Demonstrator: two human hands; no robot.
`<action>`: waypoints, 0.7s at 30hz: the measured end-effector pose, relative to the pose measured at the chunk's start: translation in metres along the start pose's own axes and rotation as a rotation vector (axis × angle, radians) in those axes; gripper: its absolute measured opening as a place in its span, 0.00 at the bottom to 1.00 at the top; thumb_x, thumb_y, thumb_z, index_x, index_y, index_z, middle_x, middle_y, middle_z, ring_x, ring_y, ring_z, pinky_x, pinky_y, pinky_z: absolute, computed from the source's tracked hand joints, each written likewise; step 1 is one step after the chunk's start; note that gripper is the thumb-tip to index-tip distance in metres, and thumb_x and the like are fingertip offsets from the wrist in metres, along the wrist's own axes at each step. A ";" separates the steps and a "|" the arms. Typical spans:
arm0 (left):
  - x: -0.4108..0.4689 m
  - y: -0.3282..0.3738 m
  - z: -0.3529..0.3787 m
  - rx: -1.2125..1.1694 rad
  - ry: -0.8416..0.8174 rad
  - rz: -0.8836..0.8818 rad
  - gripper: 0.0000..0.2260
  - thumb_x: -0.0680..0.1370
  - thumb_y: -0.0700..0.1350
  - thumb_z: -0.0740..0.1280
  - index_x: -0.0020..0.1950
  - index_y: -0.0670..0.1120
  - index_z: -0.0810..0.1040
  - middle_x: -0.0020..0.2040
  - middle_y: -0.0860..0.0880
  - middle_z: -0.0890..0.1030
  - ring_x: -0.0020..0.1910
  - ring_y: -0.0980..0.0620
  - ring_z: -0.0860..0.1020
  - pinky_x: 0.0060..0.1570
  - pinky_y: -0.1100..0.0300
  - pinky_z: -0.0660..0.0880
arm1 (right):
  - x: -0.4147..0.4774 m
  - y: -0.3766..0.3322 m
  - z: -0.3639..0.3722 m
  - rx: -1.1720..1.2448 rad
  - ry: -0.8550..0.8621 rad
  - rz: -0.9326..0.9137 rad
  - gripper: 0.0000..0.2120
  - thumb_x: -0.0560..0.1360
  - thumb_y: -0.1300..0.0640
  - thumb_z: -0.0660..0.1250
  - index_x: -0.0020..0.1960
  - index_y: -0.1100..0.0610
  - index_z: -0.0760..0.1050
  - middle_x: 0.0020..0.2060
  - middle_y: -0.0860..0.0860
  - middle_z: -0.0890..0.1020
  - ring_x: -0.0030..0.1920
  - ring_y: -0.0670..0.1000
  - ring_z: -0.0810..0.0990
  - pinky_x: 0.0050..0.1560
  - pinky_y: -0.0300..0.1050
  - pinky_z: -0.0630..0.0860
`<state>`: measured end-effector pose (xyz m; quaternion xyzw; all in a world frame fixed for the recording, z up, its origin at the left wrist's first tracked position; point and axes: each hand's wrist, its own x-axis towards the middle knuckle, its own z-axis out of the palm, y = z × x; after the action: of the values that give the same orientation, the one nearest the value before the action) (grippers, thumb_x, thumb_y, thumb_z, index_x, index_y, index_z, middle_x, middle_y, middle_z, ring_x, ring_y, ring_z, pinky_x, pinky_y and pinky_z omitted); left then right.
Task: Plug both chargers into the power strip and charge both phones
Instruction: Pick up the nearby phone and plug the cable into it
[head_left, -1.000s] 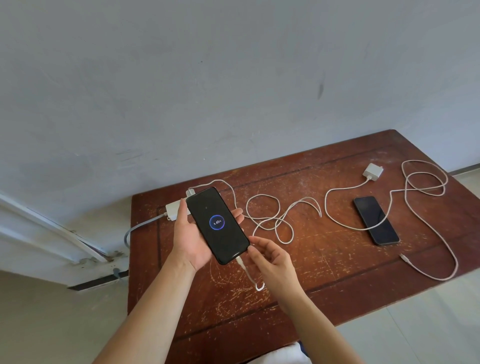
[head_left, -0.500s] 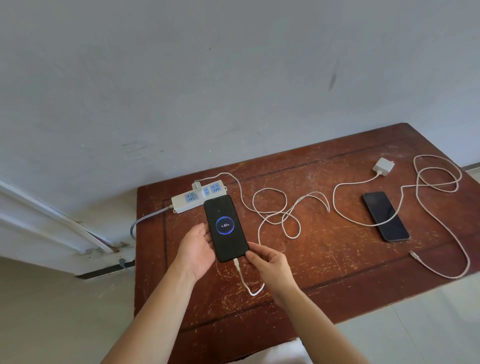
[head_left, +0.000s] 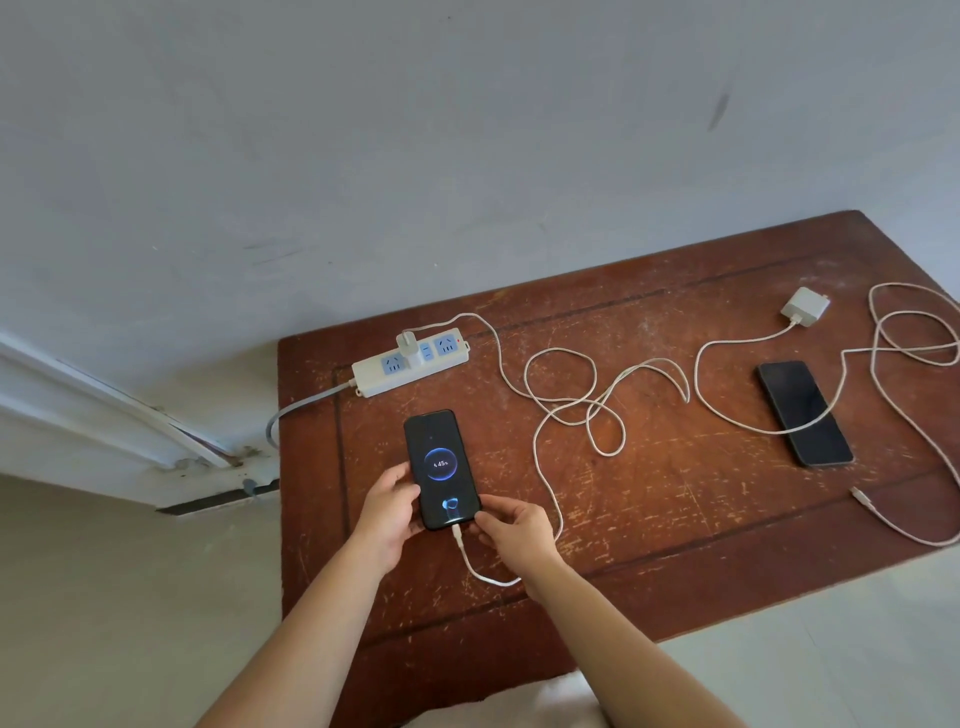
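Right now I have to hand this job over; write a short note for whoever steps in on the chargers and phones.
Left hand holds the lit phone by its left edge; right hand pinches its lower right corner. The phone sits low over the table; whether it rests there is unclear.
Done: first charger sits in the power strip, its cable is in the lit phone, and the screen shows a charging ring.
Left: second charger lies unplugged at the far right; its cable end lies loose near the dark phone. Plug both in.
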<state>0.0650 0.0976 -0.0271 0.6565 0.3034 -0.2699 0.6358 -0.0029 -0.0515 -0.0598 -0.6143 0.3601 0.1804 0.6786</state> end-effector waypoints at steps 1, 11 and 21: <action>0.003 -0.001 -0.002 0.008 0.018 -0.008 0.18 0.83 0.34 0.57 0.69 0.47 0.73 0.51 0.47 0.83 0.49 0.47 0.82 0.46 0.48 0.79 | 0.003 0.003 0.003 -0.032 0.008 0.007 0.11 0.76 0.64 0.70 0.58 0.57 0.84 0.39 0.51 0.89 0.43 0.51 0.88 0.53 0.46 0.84; 0.015 -0.003 -0.016 0.180 -0.014 -0.053 0.23 0.80 0.34 0.54 0.74 0.48 0.72 0.61 0.46 0.81 0.54 0.51 0.79 0.53 0.50 0.79 | 0.009 0.005 0.018 -0.572 0.088 -0.166 0.14 0.78 0.56 0.69 0.63 0.51 0.82 0.55 0.50 0.85 0.54 0.49 0.82 0.59 0.38 0.75; 0.014 -0.012 -0.028 0.362 -0.128 0.006 0.25 0.83 0.39 0.56 0.80 0.50 0.60 0.69 0.48 0.74 0.57 0.53 0.75 0.54 0.56 0.75 | 0.005 0.002 0.016 -0.798 0.078 -0.260 0.16 0.79 0.51 0.67 0.66 0.47 0.80 0.55 0.51 0.84 0.53 0.50 0.81 0.60 0.40 0.76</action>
<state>0.0647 0.1261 -0.0437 0.7424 0.2068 -0.3596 0.5262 0.0034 -0.0367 -0.0648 -0.8755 0.2069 0.1953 0.3905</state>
